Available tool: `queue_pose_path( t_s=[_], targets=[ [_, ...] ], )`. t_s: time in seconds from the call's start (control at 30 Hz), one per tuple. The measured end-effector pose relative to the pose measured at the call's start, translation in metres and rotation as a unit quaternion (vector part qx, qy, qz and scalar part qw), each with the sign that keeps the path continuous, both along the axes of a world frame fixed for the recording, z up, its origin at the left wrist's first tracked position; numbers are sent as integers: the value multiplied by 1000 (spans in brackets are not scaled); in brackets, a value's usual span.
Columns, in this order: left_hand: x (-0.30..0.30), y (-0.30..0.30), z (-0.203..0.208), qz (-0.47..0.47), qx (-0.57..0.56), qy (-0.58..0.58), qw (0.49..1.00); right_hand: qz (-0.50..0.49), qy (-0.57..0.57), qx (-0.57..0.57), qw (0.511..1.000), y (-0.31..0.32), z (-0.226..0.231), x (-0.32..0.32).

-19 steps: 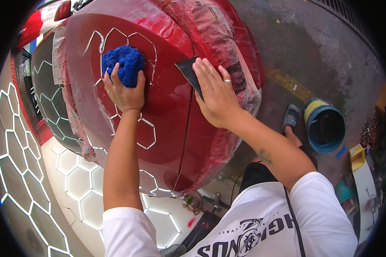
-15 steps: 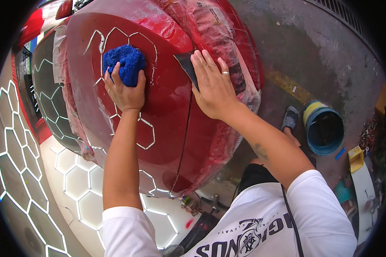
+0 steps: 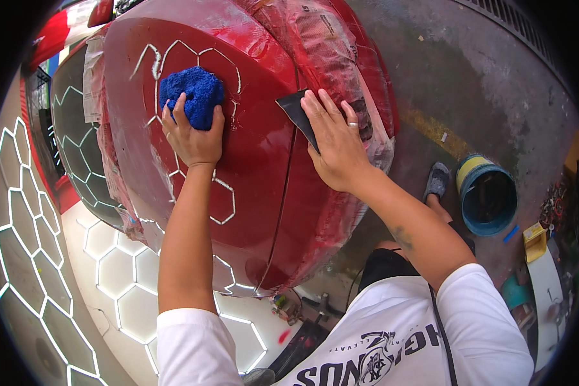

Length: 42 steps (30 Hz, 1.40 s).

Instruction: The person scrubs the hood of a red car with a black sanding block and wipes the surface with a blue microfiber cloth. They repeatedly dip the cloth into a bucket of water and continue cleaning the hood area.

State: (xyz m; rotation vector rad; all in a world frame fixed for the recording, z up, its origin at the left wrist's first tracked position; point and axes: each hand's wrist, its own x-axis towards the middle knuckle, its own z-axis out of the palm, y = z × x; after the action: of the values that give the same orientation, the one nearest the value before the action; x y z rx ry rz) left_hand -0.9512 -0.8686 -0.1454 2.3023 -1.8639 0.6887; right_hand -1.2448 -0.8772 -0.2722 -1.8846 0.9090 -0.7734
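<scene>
A bunched blue microfiber cloth (image 3: 193, 90) rests on the glossy wet red car panel (image 3: 244, 186), with my left hand (image 3: 194, 136) closed on its near side. To the right, a dark sheet of sandpaper (image 3: 292, 110) lies under my right hand (image 3: 338, 138). This hand presses it flat against the panel with the fingers stretched forward, beside a long seam. Only the sheet's left part shows; the palm and fingers hide the remainder. Bright hexagon reflections run across the paint around the cloth.
Masking film and newsprint (image 3: 318, 38) cover the car's right side. A blue bucket (image 3: 486, 196) with a yellow band and dark contents stands on the wet floor. Near it are my shod foot (image 3: 437, 180) and a yellow container (image 3: 534, 242). Hexagonal lights (image 3: 125, 273) shine at left.
My right hand and the sandpaper have slid a little toward me and to the right over the seam. My left hand stays on the cloth in nearly the same spot.
</scene>
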Motion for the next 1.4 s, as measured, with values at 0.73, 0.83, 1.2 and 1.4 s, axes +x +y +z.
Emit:
queue_pose_path(
  t_s=[0.73, 0.83, 1.2, 1.4],
  targets=[
    [11, 0, -1, -3, 9, -6, 1000, 60, -71, -53, 994, -71, -21, 5],
    [14, 9, -1, -5, 13, -4, 1000, 32, -306, 226, 924, -78, 1, -45],
    [16, 5, 1, -12, 14, -9, 1000, -227, -124, 425, 867, 8, -105, -159],
    [4, -3, -2, -15, -10, 21, 1000, -280, -271, 485, 782, 12, -49, -175]
  ],
)
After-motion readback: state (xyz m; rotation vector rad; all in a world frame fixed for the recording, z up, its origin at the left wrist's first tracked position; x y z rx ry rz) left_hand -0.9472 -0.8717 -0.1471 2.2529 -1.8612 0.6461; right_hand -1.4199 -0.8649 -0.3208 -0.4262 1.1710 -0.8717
